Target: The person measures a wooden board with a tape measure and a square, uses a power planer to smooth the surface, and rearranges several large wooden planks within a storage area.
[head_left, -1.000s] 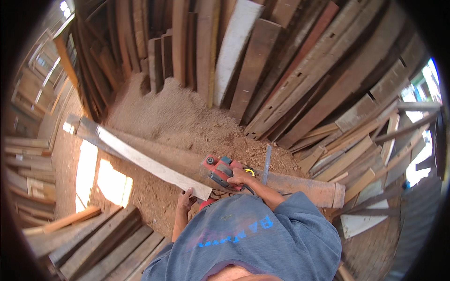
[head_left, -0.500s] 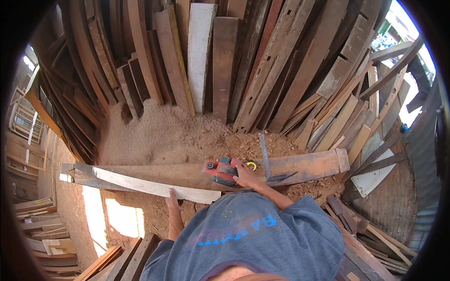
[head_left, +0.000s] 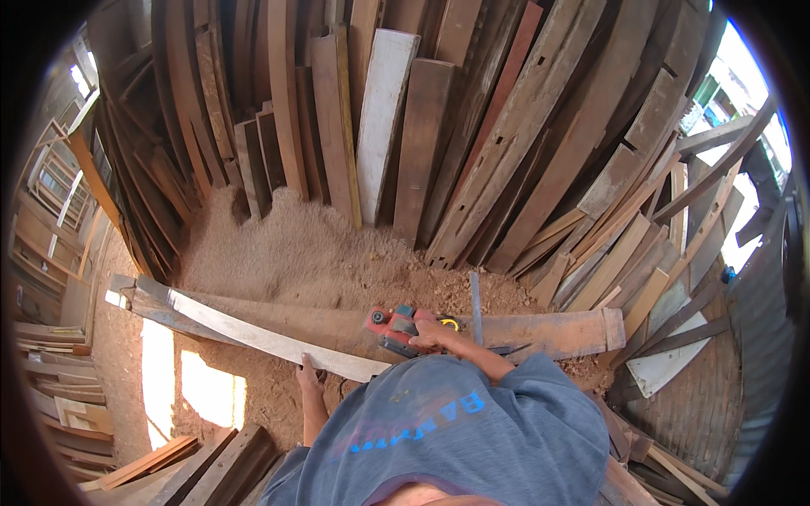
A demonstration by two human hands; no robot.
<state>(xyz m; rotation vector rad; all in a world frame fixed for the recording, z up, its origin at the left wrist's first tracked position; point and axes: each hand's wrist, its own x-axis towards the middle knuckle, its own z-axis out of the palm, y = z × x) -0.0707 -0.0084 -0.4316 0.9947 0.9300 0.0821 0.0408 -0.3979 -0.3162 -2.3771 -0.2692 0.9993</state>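
My right hand (head_left: pixel 433 335) is closed on the rear handle of a red and black electric planer (head_left: pixel 403 314), which rests on a long, wide brown beam (head_left: pixel 287 314). My left hand (head_left: pixel 310 377) grips the near edge of a narrow, pale board (head_left: pixel 253 329), thumb at its side. That board lies on edge or tilted along the front of the beam, and my shirt hides its right end. A metal try square (head_left: pixel 477 305) lies across the beam just right of the planer, partly behind my right forearm. A small yellow loop (head_left: pixel 450 324) shows by the planer.
Tall planks (head_left: pixel 426 143) lean in a dense row along the far side. Fine shavings (head_left: pixel 270 244) are heaped between them and the beam. More timber (head_left: pixel 219 464) is stacked at the near left, and offcuts (head_left: pixel 688 468) lie at the near right. A white panel (head_left: pixel 671 363) leans at the right.
The view has tilted, so the planks and planer sit lower in the picture. Both hands keep their holds, the right on the planer and the left on the pale board.
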